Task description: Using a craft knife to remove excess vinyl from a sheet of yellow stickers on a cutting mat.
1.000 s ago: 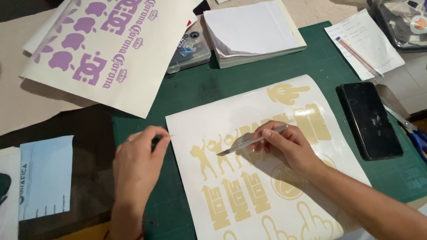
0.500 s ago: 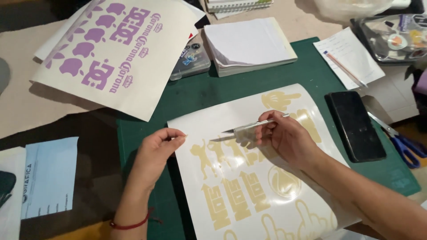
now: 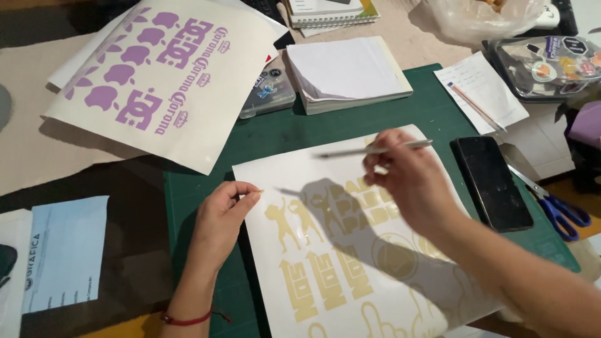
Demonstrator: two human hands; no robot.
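Sheet of white vinyl with gold decals [image 3: 350, 250] lies flat on the green cutting mat [image 3: 288, 134]; left hand [image 3: 222, 216] pinches a tiny gold scrap at its left edge; right hand [image 3: 410, 178] hovers above, holding a thin weeding tool [image 3: 375, 150], long axis left-right, tip leftward.

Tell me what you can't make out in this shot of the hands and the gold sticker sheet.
Head view only:
- Slim tool in the right hand: motion-blurred, tip unclear.
- Scrap pinched by the left hand: too small to identify.
- Gold sticker sheet: partly under the right hand's shadow and forearm, cut off by the bottom edge.
- Scissors: blades partly behind the phone.
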